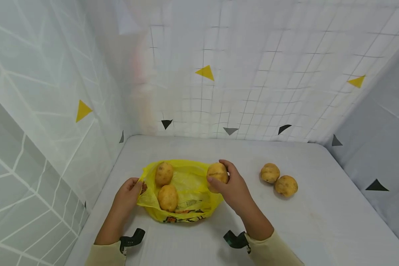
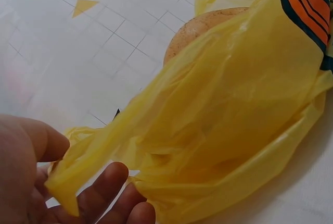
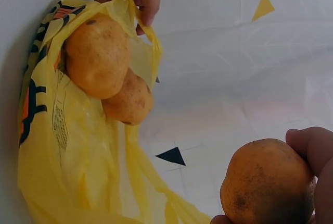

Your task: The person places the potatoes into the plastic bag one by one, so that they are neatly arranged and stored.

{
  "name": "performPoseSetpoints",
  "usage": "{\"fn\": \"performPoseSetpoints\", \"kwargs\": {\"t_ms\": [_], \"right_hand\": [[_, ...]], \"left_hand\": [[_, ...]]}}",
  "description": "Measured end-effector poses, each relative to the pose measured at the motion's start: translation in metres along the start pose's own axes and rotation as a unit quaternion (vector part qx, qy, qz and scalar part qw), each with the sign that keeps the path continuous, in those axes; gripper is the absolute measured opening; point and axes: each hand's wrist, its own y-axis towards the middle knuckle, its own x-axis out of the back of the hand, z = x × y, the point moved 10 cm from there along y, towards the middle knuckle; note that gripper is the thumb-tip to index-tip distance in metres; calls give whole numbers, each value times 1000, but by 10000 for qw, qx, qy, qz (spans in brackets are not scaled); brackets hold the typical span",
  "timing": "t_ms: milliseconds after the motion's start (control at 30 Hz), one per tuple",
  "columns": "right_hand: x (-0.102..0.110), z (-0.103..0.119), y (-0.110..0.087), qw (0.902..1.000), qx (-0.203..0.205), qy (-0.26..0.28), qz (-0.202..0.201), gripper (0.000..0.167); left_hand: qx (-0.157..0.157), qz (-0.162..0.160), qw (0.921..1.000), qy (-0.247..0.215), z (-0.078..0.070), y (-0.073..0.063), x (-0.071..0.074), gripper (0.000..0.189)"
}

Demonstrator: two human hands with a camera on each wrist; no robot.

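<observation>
A yellow plastic bag (image 1: 190, 184) lies open on the table with two potatoes, one potato (image 1: 164, 173) behind another potato (image 1: 168, 198), in its left part. My left hand (image 1: 128, 194) pinches the bag's left edge between thumb and fingers, as the left wrist view shows up close. Over the bag's right side, my right hand (image 1: 232, 188) grips a third potato (image 1: 217, 173). In the right wrist view that held potato (image 3: 268, 182) is apart from the two in the bag.
Two more potatoes, a rear potato (image 1: 270, 173) and a front potato (image 1: 286, 186), sit close together on the white table (image 1: 319, 221) to the right. A white gridded cloth wall (image 1: 252, 74) rises behind the table's back edge.
</observation>
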Motion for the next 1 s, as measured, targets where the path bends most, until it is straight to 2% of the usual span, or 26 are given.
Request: {"fn": "performPoseSetpoints", "kwargs": {"t_ms": [500,667,1000], "right_hand": [[-44,-9,6,9991,-110,127,388,82],[-60,-15,5,9979,-169,17,623,80],[-80,-26,7,9963,-182,-440,708,79]], "left_hand": [[-43,30,10000,54,-2,-2,0,39],[-42,12,10000,29,-1,0,1,39],[10,30,10000,-52,-2,0,0,39]]}}
